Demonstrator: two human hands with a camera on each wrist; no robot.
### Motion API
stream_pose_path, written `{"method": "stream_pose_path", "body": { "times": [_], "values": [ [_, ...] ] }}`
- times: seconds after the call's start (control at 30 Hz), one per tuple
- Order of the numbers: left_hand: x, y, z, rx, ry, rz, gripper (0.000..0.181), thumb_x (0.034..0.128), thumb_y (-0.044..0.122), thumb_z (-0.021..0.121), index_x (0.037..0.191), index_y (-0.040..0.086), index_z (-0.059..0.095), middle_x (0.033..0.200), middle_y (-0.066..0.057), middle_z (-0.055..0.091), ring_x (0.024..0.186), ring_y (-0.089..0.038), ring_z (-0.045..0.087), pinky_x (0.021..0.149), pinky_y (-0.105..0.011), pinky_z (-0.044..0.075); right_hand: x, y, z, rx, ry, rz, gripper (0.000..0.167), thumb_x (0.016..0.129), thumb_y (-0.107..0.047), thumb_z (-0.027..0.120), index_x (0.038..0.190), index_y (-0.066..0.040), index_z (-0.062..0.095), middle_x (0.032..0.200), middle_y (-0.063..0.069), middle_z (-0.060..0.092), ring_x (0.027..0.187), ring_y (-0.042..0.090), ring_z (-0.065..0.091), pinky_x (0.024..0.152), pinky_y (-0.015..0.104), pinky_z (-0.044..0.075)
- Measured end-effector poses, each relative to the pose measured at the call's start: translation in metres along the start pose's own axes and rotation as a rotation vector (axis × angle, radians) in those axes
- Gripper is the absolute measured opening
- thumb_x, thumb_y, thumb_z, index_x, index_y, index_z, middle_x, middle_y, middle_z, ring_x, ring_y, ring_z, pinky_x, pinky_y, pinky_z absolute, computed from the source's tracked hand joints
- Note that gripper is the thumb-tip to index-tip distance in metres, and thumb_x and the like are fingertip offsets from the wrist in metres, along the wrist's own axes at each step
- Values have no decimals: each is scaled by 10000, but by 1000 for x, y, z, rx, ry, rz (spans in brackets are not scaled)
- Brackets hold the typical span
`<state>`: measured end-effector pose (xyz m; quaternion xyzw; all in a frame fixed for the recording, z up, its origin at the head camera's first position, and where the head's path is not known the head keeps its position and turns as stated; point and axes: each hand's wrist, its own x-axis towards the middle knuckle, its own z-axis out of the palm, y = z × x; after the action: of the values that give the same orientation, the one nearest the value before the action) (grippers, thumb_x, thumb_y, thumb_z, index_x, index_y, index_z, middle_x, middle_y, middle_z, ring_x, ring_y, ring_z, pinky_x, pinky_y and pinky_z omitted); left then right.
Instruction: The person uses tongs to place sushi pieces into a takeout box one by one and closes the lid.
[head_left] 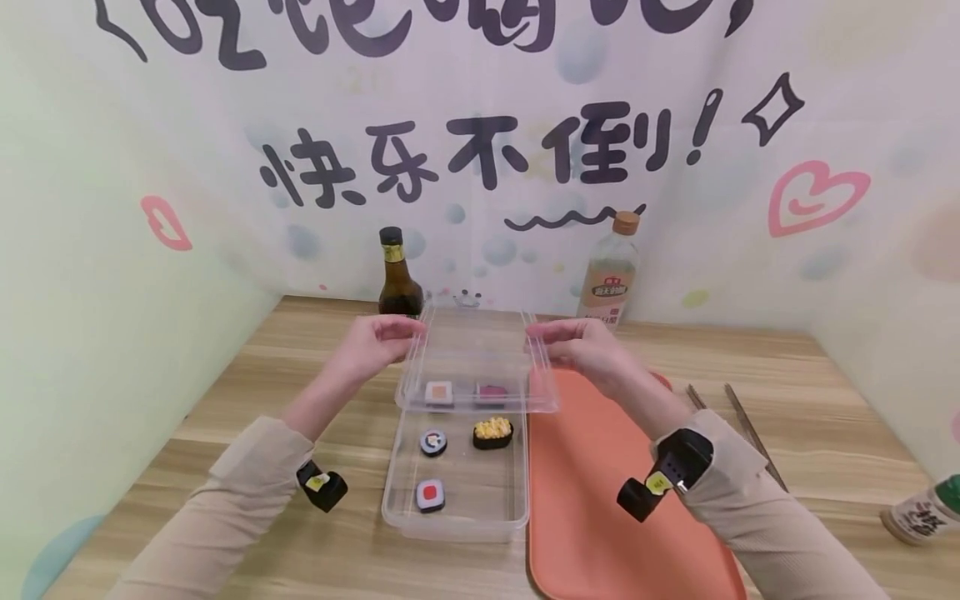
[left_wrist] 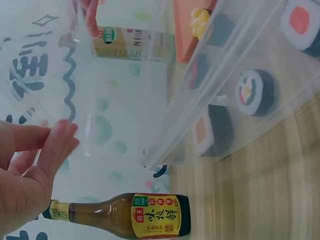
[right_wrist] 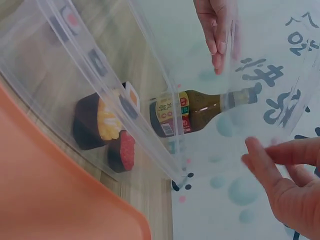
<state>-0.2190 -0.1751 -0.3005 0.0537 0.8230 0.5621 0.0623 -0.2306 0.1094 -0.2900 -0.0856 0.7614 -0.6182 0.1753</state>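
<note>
Between both hands a clear plastic lid (head_left: 480, 333) is held tilted over the far part of a clear plastic box (head_left: 480, 504). My left hand (head_left: 377, 343) pinches the lid's left edge, while the right hand (head_left: 587, 350) pinches its right edge. Inside the box lie several sushi pieces: a corn-topped one (head_left: 492, 432), a round roll (head_left: 432, 442) and a red-centred roll (head_left: 431, 495). Through the lid show an orange-centred piece (head_left: 439, 393) and a dark red-topped piece (head_left: 492, 393). Fingertips of the left hand (left_wrist: 37, 160) and right hand (right_wrist: 285, 175) appear in the wrist views.
An orange tray (head_left: 600, 500) lies right of the box. Behind stand a dark sauce bottle (head_left: 400, 287) and a clear bottle with an orange cap (head_left: 609, 283). Chopsticks (head_left: 753, 433) lie beyond the tray, and a green-capped shaker (head_left: 924, 515) is at far right.
</note>
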Motion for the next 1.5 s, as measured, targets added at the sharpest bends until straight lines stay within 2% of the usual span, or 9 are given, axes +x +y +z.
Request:
{"method": "stream_pose_path", "body": {
  "times": [0.2,0.53,0.7,0.8,0.9,0.97,1.1,1.27,1.5],
  "values": [
    [-3,1,9,-52,-68,-137,362,955,12,313,1273,-138,398,1278,-325,463,1068,-300,598,841,-257,551,1,5,11,-41,1,39,460,923,-26,453,1360,71,349,1226,295,541,963,225,663,838,308,557],
    [-13,-8,16,455,-138,-35,495,937,128,457,1313,-163,320,1329,-342,399,1237,-413,427,1027,-461,410,1,16,42,-621,83,22,478,913,-91,516,1316,126,377,1134,296,597,954,306,654,743,347,582],
    [-19,-11,17,507,-160,-34,335,917,94,484,1166,-128,499,1047,-291,608,896,-319,631,748,-362,568,-1,19,50,-720,83,57,438,905,-101,539,1273,115,443,1005,254,655,660,151,613,476,211,479],
    [-24,-15,18,539,-165,-43,265,894,77,511,1068,-120,551,931,-243,636,720,-226,593,607,-307,536,-3,22,55,-752,80,61,346,892,-84,547,1176,113,527,686,109,604,486,85,450,389,159,338],
    [-29,-18,19,531,-177,-57,310,877,58,525,1117,-137,533,1065,-292,616,879,-302,628,745,-367,563,-7,24,58,-801,86,35,119,871,-63,565,813,41,574,536,-14,395,450,71,351,380,158,272],
    [-33,-20,20,528,-178,-62,344,858,41,538,1146,-147,520,1142,-323,573,1019,-376,599,852,-420,542,-10,26,60,-825,89,11,234,854,-59,587,650,-35,474,496,-34,311,421,73,341,371,160,257],
    [-39,-22,22,527,-168,-79,402,832,28,577,1173,-167,489,1155,-334,558,1078,-416,561,885,-440,524,-16,28,61,-828,77,-46,286,826,-64,638,600,-54,463,494,-21,384,418,82,400,363,154,281],
    [-39,-25,20,475,-200,-77,433,829,27,598,1177,-190,459,1111,-337,576,1012,-395,599,812,-390,562,-15,29,58,-740,49,13,141,830,-64,637,831,61,573,577,34,512,474,133,538,382,195,421],
    [-19,-33,12,205,-298,-170,577,870,19,541,1320,-184,241,1185,-362,514,952,-368,624,760,-383,579,11,35,47,-503,73,177,428,881,-87,577,1243,107,457,818,206,676,681,250,686,570,318,590]
  ]
}}
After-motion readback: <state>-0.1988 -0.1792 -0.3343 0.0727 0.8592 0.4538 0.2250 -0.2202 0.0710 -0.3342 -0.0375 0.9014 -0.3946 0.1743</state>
